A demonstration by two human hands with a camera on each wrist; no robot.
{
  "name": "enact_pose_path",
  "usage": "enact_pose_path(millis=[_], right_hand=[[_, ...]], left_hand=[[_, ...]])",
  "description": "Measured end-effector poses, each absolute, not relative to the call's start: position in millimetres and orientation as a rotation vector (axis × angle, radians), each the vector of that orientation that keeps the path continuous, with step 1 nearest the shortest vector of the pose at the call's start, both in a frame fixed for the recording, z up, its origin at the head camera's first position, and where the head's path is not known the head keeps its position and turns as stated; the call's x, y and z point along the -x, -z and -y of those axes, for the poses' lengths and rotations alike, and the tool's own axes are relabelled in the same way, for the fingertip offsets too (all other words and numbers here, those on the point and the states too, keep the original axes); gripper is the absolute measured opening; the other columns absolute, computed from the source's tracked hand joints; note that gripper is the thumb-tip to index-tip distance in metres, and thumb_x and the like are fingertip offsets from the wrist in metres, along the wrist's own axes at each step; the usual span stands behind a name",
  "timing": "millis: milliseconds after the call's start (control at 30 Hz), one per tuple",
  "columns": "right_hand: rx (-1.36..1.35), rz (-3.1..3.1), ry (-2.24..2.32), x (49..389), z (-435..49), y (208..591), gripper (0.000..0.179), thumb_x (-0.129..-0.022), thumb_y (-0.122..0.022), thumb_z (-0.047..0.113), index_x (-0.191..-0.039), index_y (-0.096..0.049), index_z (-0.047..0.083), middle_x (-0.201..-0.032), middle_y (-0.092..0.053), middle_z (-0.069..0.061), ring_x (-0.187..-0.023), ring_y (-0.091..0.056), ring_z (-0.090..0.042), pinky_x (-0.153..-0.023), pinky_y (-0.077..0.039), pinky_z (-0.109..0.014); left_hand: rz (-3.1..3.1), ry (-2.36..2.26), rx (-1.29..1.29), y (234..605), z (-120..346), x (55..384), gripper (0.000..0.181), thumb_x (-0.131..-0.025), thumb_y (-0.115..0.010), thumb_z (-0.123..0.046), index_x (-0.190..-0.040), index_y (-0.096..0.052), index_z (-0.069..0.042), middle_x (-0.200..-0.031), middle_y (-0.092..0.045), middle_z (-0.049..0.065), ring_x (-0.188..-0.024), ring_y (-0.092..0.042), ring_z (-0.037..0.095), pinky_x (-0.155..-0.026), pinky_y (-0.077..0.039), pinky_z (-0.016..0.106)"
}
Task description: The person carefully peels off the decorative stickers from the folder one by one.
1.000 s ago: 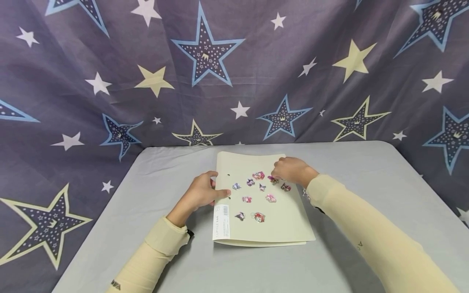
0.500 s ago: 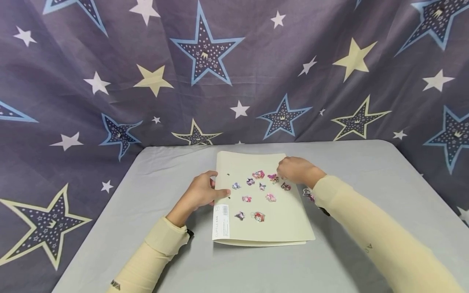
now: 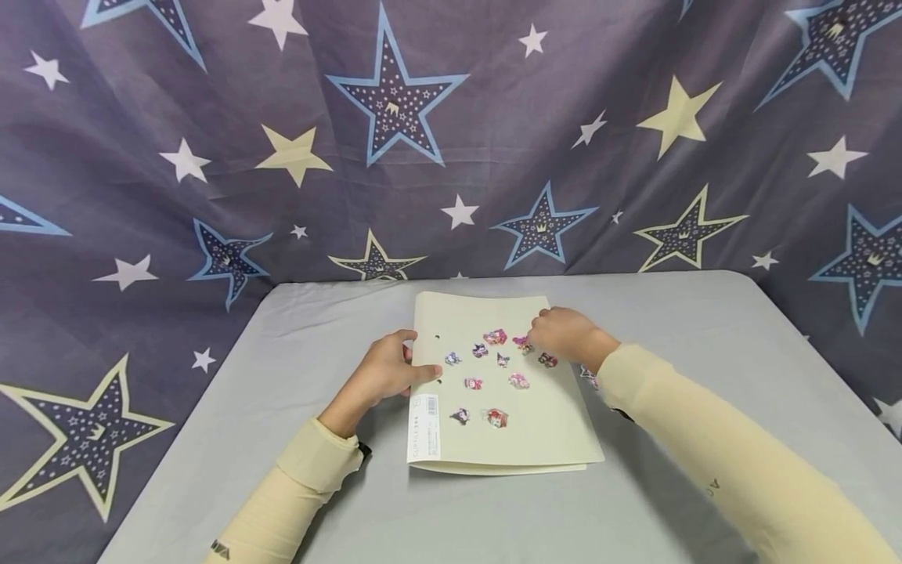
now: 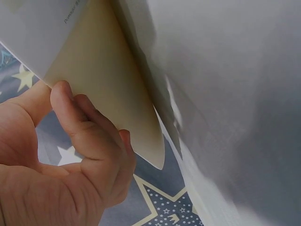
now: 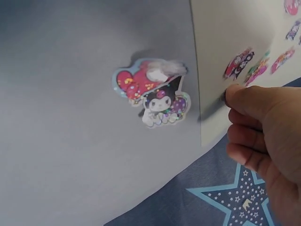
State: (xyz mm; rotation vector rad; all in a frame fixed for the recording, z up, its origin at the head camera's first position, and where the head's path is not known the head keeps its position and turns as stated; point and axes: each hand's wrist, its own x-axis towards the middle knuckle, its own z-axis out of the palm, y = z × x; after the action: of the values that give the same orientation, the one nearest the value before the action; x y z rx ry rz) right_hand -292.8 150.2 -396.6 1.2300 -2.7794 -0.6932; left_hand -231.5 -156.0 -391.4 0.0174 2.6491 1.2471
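A cream clip file folder [image 3: 524, 431] lies on the table, its front cover dotted with several small cartoon stickers. My left hand [image 3: 391, 366] grips the folder's spine edge, thumb on the cover; in the left wrist view its fingers [image 4: 89, 132] curl against the folder's underside. Over the upper right of the cover, my right hand [image 3: 571, 335] has its fingers curled beside a pink sticker [image 3: 521, 344], partly covering it. A dark-and-pink sticker [image 3: 547, 359] lies just below that hand. Nothing shows in the right fingers [image 5: 249, 101], though the fingertips hide what is directly beneath.
Two overlapping loose stickers, one with a black-hooded character [image 5: 162, 106], lie on the grey tablecloth [image 3: 331, 313] to the right of the folder, mostly behind the right sleeve. A dark star-patterned curtain [image 3: 395, 204] hangs behind the table.
My right hand shifts slightly right off the pink sticker, uncovering it, then comes back left partly over it. My left hand and the folder stay in place.
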Motion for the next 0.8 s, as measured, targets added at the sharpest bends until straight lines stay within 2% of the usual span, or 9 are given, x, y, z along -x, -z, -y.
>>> enact_pose_path(millis=[333, 567, 800], right_hand=[[-1.252, 2.665, 0.845, 288.8, -142.5, 402.7, 0.007, -0.085, -0.081, 0.009, -0.086, -0.077, 0.015, -0.086, -0.071, -0.003, -0.080, -0.063, -0.022, -0.077, -0.057, -0.035], [-1.258, 2.662, 0.862, 289.7, -141.9, 401.7, 0.010, -0.082, -0.084, 0.011, -0.087, -0.076, 0.015, -0.087, -0.072, -0.002, -0.080, -0.063, -0.022, -0.078, -0.057, -0.034], [-1.229, 2.726, 0.881, 293.8, -140.9, 400.8, 0.008, -0.086, -0.081, 0.012, -0.092, -0.077, 0.013, -0.090, -0.071, -0.003, -0.084, -0.063, -0.023, -0.083, -0.057, -0.036]], left_hand=[[-2.654, -1.248, -0.025, 392.3, 155.9, 231.1, 0.087, -0.082, -0.089, -0.024, -0.151, -0.043, 0.001, -0.103, -0.051, 0.015, -0.067, -0.065, 0.022, -0.058, -0.062, 0.039], [-2.649, -1.254, -0.030, 392.2, 155.7, 231.0, 0.087, -0.082, -0.088, -0.024, -0.151, -0.042, 0.002, -0.103, -0.053, 0.015, -0.069, -0.066, 0.022, -0.057, -0.062, 0.037], [-2.654, -1.248, -0.026, 391.9, 155.5, 231.6, 0.087, -0.082, -0.089, -0.024, -0.152, -0.042, 0.002, -0.104, -0.053, 0.015, -0.067, -0.066, 0.022, -0.057, -0.062, 0.038]])
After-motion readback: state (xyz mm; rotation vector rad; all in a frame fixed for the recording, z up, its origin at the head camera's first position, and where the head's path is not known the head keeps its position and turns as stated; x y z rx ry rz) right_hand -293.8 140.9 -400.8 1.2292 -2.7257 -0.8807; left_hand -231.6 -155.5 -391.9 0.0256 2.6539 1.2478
